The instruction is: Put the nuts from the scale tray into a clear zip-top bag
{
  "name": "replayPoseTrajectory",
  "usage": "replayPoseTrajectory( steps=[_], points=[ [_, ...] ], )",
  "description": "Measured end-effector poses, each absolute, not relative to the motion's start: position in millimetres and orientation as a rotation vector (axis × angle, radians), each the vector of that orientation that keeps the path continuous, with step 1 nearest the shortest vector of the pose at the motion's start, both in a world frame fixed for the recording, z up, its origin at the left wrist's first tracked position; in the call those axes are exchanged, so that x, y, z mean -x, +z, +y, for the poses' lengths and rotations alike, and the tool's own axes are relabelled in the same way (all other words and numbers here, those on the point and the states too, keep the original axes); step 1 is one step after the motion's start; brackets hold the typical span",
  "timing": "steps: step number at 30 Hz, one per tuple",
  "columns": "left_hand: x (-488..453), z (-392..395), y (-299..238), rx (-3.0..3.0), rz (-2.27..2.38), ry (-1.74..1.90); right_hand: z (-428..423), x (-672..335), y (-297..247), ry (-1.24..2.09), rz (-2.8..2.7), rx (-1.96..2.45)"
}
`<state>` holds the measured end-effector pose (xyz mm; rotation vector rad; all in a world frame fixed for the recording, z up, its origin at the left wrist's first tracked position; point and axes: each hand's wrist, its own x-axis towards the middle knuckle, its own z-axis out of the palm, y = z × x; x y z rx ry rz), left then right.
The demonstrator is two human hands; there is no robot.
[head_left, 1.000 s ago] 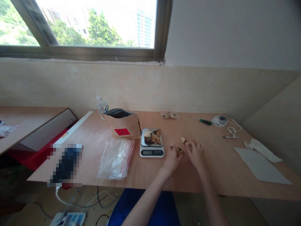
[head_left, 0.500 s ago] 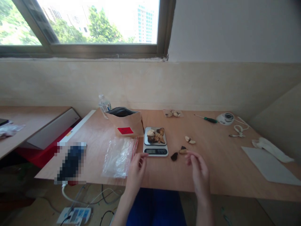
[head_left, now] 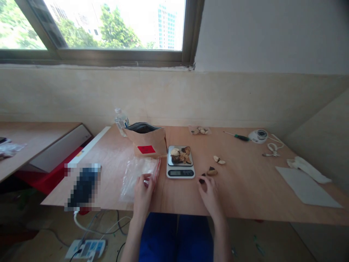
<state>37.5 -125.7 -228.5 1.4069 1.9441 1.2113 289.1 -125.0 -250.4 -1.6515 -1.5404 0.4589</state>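
My left hand (head_left: 142,193) rests on the near right corner of a stack of clear zip bags (head_left: 137,174), its fingers curled onto the plastic. My right hand (head_left: 209,191) lies on the table with its fingertips at a small dark dried piece (head_left: 202,180). A brown piece (head_left: 212,171) and a pale piece (head_left: 219,159) lie just beyond. Between the hands stands a small digital scale (head_left: 180,172) with a heap of dried pieces (head_left: 180,155) on its plate. A brown paper pouch (head_left: 147,140) stands open behind the bags.
A water bottle (head_left: 121,120) stands behind the pouch. A small bag of pieces (head_left: 200,130), a screwdriver (head_left: 237,137), a tape roll (head_left: 259,135) and white paper (head_left: 307,187) lie to the back and right. A blurred dark object (head_left: 82,186) sits at the table's left edge.
My left hand moved left from the loose pieces to the zip bags. My right hand drew back toward me and left, down to the dark piece. The view shifted slightly.
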Motion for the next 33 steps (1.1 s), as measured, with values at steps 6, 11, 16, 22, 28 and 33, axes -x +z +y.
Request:
replayPoseTrajectory(
  steps=[6,11,16,22,28,33],
  points=[
    [-43,-127,-221,-1.381,1.947,1.247,-124,-287,-253,0.302,-1.576,1.67],
    [-44,-129,-217,-1.465,1.881,1.276,-67,-282,-221,0.26,-1.787,1.448],
    [-41,-129,-215,-1.493,1.839,1.291,6,-288,-205,0.333,-2.116,1.265],
    [-35,-128,-216,-1.428,1.805,1.296,30,-304,-227,0.535,-1.941,1.262],
    [-29,-126,-219,-1.416,1.827,1.296,30,-326,-243,0.505,-1.813,1.436],
    [-22,-126,-220,-1.413,1.832,1.292,13,-351,-235,0.443,-1.815,1.46]
  ],
)
